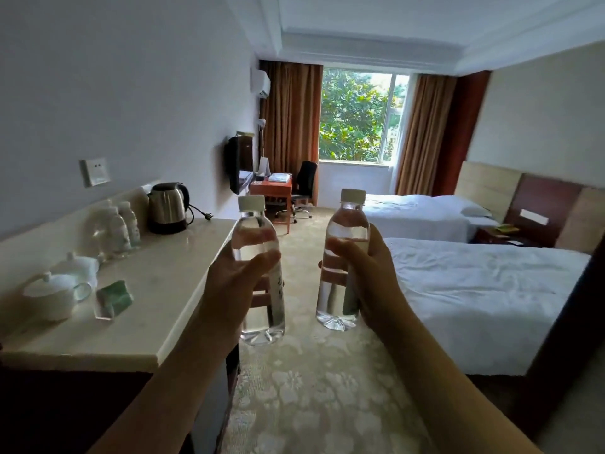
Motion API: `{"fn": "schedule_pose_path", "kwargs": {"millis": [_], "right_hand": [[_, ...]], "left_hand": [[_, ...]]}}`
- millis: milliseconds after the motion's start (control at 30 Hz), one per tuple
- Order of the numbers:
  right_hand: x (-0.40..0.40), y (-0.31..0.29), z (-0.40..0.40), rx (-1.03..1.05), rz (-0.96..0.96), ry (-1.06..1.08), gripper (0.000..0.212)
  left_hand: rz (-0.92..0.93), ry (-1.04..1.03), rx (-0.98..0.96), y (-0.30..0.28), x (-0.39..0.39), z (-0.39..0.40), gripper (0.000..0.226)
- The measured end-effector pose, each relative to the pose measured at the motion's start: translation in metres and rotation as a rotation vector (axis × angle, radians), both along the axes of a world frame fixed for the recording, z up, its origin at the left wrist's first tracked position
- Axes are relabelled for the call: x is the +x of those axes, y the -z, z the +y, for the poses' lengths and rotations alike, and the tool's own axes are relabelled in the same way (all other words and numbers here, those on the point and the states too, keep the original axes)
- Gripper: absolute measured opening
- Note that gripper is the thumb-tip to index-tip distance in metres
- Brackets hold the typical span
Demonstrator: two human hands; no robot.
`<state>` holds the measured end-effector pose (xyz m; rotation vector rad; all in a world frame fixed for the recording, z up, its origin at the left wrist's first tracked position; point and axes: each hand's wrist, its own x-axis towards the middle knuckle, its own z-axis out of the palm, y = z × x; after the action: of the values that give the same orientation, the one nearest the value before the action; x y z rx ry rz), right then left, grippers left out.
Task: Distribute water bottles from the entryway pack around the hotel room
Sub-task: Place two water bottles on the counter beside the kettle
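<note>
While the left hand [229,283] grips one water bottle [258,273] around its middle, fingers and thumb curled round it, the right hand [366,273] holds a second bottle [343,257] the same way. Both bottles are upright, capped, held apart above the patterned carpet [314,388]. To the left, a pale counter [157,290] carries two more bottles [122,229], a kettle [167,208] and white teacups [59,293]. Two white beds [474,290] stand to the right.

Counter [170,290] left with kettle [167,208] on it, beds [474,290] right.
</note>
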<state>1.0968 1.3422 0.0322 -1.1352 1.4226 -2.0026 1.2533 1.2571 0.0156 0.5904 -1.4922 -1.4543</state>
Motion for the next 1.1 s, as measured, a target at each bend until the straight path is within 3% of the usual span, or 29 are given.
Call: {"fn": "schedule_pose_path", "kwargs": {"millis": [300, 600, 833, 1100], "right_hand": [[-0.112, 0.026, -0.131, 0.003, -0.017, -0.002, 0.026], [-0.210, 0.037, -0.313, -0.005, -0.013, -0.249, 0.036], [-0.213, 0.052, -0.445, -0.015, -0.063, -0.464, 0.038], [-0.163, 0.096, -0.610, -0.037, 0.088, -0.565, 0.048]], "left_hand": [[-0.009, -0.015, -0.030, 0.019, -0.099, -0.131, 0.022], [0.016, -0.246, -0.056, 0.023, -0.180, -0.278, 0.043], [0.006, -0.431, -0.036, 0.041, -0.175, -0.377, 0.038], [-0.001, -0.665, -0.034, 0.097, -0.126, -0.504, 0.053]]}}
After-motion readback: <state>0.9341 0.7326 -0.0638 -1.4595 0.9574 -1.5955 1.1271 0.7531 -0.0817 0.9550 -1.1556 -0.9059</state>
